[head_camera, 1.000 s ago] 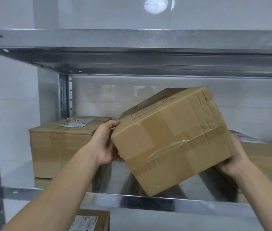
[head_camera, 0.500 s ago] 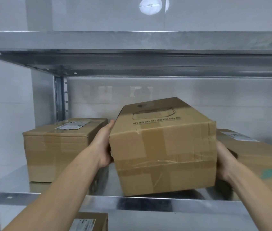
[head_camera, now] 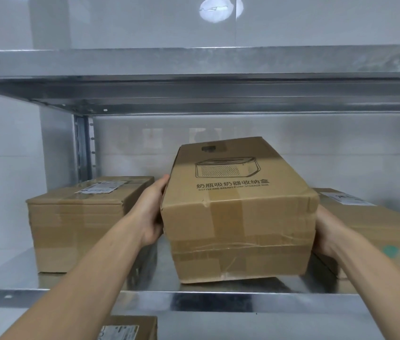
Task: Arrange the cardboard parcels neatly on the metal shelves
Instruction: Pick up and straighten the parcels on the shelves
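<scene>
Brown cardboard, taped across its front, makes up the parcel [head_camera: 238,224] held in the middle of the metal shelf [head_camera: 218,300]. A line drawing of a storage box and printed text sit on its top face. Its lower front edge is at the shelf surface on the left and slightly higher on the right, with shadow beneath.

The left grip [head_camera: 149,212], a bare hand, presses palm-flat on the parcel's left side, thumb stretched up to the top edge. The right grip [head_camera: 326,231] is against the right side; its fingers are hidden, so I cannot tell how it closes.

A labelled parcel [head_camera: 78,224] stands just beside the left grip, and a long parcel [head_camera: 378,231] lies behind the right one. An upper shelf [head_camera: 194,77] spans overhead. Another box [head_camera: 130,328] shows below.
</scene>
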`<state>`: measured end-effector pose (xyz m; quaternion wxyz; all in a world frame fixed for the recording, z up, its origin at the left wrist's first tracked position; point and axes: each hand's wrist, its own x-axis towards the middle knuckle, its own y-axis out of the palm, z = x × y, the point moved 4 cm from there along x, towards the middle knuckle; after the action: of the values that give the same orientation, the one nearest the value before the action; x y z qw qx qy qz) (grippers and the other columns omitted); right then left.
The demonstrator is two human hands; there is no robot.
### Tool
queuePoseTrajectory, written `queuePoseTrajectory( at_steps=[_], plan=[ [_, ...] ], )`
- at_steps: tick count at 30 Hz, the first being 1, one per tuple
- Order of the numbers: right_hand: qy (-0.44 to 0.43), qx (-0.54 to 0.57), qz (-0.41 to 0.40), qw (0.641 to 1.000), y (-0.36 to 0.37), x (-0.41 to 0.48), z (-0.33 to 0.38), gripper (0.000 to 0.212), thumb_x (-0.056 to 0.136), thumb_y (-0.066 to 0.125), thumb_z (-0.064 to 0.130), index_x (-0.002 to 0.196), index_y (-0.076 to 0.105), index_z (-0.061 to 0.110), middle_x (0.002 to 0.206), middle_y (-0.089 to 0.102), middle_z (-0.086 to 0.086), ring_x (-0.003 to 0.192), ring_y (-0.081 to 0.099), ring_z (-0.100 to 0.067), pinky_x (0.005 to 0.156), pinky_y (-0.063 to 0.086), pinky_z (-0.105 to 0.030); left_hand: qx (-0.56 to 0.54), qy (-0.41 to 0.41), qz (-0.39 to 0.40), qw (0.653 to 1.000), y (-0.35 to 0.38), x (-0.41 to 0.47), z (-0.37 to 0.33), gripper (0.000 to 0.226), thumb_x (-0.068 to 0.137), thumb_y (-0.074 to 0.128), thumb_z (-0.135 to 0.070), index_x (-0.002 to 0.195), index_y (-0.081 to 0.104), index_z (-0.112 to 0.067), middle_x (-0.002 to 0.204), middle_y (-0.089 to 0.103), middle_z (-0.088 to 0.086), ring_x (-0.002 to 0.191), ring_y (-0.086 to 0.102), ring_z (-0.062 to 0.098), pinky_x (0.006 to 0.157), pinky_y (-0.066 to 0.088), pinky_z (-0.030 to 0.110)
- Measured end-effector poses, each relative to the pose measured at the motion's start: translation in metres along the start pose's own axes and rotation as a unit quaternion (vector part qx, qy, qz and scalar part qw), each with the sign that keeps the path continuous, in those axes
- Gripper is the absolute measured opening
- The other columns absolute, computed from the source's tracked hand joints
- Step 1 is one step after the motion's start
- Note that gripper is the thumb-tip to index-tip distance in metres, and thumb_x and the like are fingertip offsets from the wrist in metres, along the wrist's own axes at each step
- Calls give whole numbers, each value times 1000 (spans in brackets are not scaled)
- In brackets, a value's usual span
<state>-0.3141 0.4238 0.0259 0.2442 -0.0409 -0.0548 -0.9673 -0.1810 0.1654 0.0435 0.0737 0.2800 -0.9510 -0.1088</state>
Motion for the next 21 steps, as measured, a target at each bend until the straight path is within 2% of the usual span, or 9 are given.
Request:
queuePoseTrajectory(
  at_steps=[3,5,7,10,11,13,14,16,21],
  plan=[
    [7,11,4,1000,-3,2,1,28,102,54,19,79,67,12,65,72,-7,54,69,-21,72,53,-39,-1,15,30,999,6,-3,-2,47,101,51,-45,77,82,-19,84,78,1,67,75,16,70,52,35],
    [10,19,4,1000,-5,2,3,28,104,51,15,81,67,13,61,71,-5,48,67,-18,63,54,-34,-20,23,44,999,6,-4,-4,41,100,56,-45,85,83,-17,103,76,1,85,74,20,84,55,35],
    [5,22,-1,1000,-7,4,6,27,105,49,12,84,66,15,58,70,-1,45,66,-14,51,53,-26,-25,47,44,998,3,-3,-6,34,98,59,-46,106,78,-19,121,59,3,107,60,27,105,46,41],
    [-16,42,10,999,-7,7,13,25,105,49,13,92,69,18,66,75,2,51,69,-10,54,53,-27,-35,88,52,994,2,2,-8,33,104,47,-32,128,70,-32,127,54,1,114,55,26,118,35,49],
    [-23,43,13,999,-8,10,14,24,105,50,15,97,72,20,73,77,2,56,71,-10,56,54,-27,-39,96,57,993,4,3,-9,36,105,44,-26,131,67,-32,121,63,2,108,60,22,114,42,47],
    [-35,37,16,999,-9,13,15,25,105,50,18,105,75,23,86,80,0,66,74,-12,56,57,-24,-38,117,65,990,6,3,-10,39,105,39,-14,136,60,-27,84,73,-2,74,65,8,82,57,30],
    [-40,32,14,999,-10,13,15,27,106,49,18,108,75,25,92,80,-1,71,75,-15,60,58,-26,-31,123,66,990,6,4,-11,42,103,38,-8,135,59,-25,72,69,-5,59,59,4,64,54,23],
    [-46,25,-3,999,-15,18,12,34,108,46,15,112,76,31,99,78,-6,81,68,-27,77,55,-34,-9,126,55,990,4,5,-10,47,97,36,0,130,59,-24,69,65,-7,50,50,2,46,46,18],
    [-38,28,-4,999,-21,28,3,41,108,39,5,124,66,33,61,62,3,59,33,-14,62,33,-33,32,139,52,988,0,6,-10,52,84,30,8,120,55,-19,76,64,-8,47,53,1,59,37,31]
  ],
)
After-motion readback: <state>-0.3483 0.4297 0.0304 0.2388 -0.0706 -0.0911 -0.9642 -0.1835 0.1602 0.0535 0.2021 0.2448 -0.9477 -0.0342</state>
